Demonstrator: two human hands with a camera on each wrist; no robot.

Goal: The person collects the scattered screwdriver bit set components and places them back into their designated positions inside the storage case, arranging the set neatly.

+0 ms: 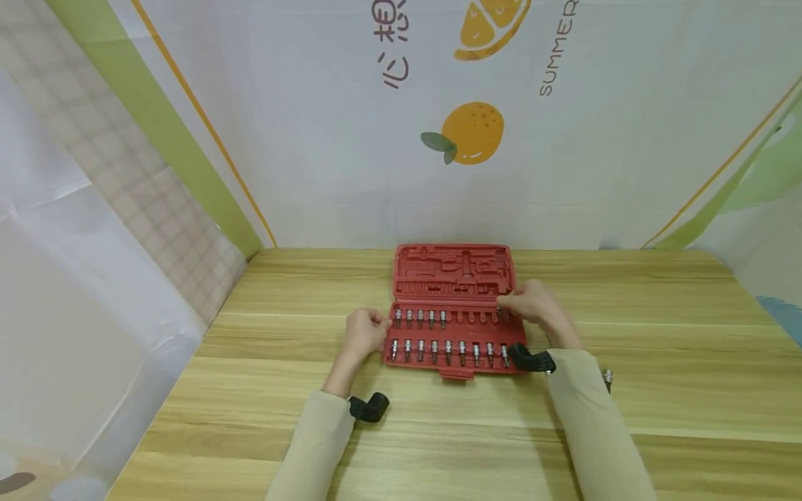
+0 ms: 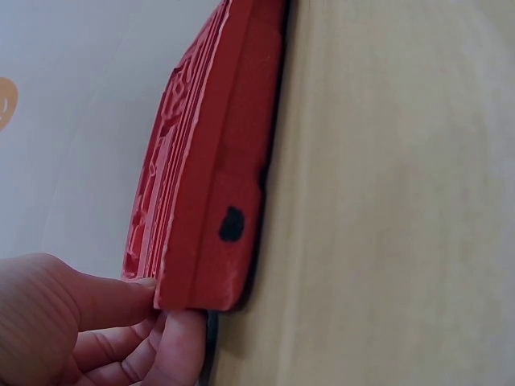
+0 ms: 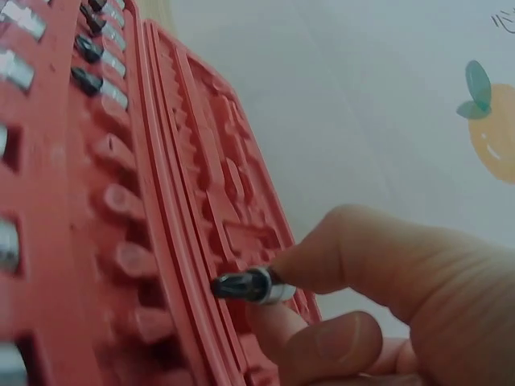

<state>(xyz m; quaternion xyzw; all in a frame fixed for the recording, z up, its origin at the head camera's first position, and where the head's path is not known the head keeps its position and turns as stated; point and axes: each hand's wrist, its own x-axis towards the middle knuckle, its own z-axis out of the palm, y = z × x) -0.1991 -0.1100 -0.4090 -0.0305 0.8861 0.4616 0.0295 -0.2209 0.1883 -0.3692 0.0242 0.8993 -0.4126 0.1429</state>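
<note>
A red plastic socket case (image 1: 413,332) lies unfolded on the table, with several bit sockets (image 1: 448,353) seated in two rows. My left hand (image 1: 365,329) grips the case's left edge; in the left wrist view the thumb is on the rim and the fingers are beneath it. My right hand (image 1: 532,303) is over the right end of the upper row. In the right wrist view it pinches a bit socket (image 3: 253,286), dark cross-shaped tip pointing towards the case, between thumb and finger. Several slots at the right of the upper row hold nothing.
The lid (image 1: 454,268) with its moulded recesses lies back behind the tray. Another bit socket (image 1: 607,378) lies on the wooden table (image 1: 683,390), to the right of the right forearm. A white printed cloth (image 1: 351,174) hangs behind the table.
</note>
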